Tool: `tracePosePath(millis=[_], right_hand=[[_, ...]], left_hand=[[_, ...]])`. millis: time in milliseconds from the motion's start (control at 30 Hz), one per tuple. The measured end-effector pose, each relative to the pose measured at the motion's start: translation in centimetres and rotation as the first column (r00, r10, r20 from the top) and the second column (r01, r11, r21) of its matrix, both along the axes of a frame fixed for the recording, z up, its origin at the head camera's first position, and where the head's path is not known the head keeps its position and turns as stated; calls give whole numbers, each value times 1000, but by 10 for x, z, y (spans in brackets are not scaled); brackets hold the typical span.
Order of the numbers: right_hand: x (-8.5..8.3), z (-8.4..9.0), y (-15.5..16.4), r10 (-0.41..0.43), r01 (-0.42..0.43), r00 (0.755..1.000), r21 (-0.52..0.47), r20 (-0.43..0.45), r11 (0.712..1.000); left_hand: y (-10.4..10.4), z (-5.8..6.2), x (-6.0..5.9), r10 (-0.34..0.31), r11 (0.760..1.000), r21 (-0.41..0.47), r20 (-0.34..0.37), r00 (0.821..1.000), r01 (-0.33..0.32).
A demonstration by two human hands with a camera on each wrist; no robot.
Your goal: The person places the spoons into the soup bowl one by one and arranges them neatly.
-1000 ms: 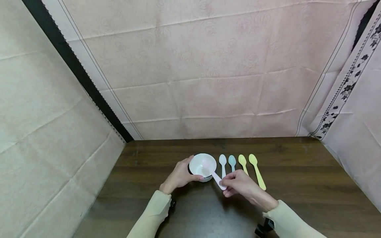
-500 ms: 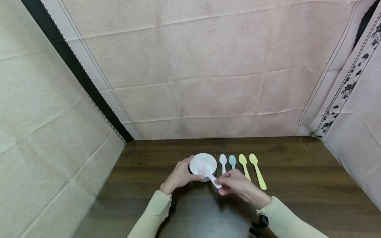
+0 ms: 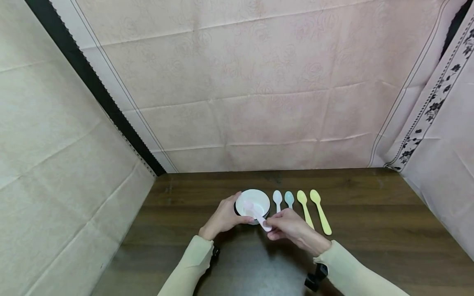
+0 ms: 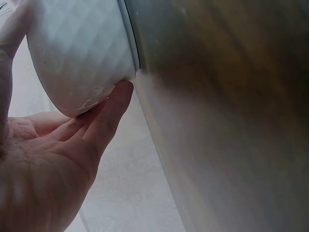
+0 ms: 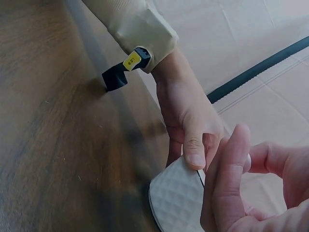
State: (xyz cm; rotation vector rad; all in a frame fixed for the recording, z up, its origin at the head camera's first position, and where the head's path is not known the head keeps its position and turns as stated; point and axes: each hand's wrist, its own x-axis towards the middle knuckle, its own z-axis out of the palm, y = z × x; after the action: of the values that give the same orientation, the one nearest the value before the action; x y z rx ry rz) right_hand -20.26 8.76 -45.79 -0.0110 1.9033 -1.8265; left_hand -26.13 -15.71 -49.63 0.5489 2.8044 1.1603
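Note:
A white bowl [image 3: 252,198] with a dark rim line and a quilted outer wall [image 4: 82,48] stands on the table. My left hand [image 3: 226,218] grips it from the left, thumb at the near side and fingers round the far side. In my right hand [image 3: 292,228] the handle of a pale pink spoon [image 3: 262,222] is pinched between thumb and fingers. The spoon slants down into the bowl, its head inside; whether it touches the bottom I cannot tell. The right wrist view shows my right fingers [image 5: 229,179] close by the bowl, hiding most of the spoon.
Right of the bowl lie a white spoon [image 3: 277,198], a blue spoon [image 3: 289,199] and two yellow ones, the outer yellow spoon [image 3: 320,211] fully visible. My right hand covers some handles. Pale cloth [image 3: 259,102] hangs behind the brown wooden table [image 3: 370,230] and at both sides.
My right hand has moved left, nearer the bowl, and the pink spoon's head has shifted left inside it. The left hand and bowl have stayed in place.

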Motion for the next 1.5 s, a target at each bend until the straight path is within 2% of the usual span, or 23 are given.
tracePosePath(millis=[400,1000,1233,1500], right_hand=[[-2,-5,-7,-61,59,995,28,75,998],[-5,-10,-11,-78,81,994,-31,83,996],[-6,-10,-13,-76,80,993,-50,91,996],[-6,-10,-13,-82,88,991,-56,109,995]], left_hand=[[0,-3,0,-13,1000,6,-2,1000,13],[1,-2,0,-10,1000,3,-6,1000,10],[0,-2,-2,-16,1000,1,-35,999,17],[-1,-2,-1,-10,1000,7,-35,999,11]])
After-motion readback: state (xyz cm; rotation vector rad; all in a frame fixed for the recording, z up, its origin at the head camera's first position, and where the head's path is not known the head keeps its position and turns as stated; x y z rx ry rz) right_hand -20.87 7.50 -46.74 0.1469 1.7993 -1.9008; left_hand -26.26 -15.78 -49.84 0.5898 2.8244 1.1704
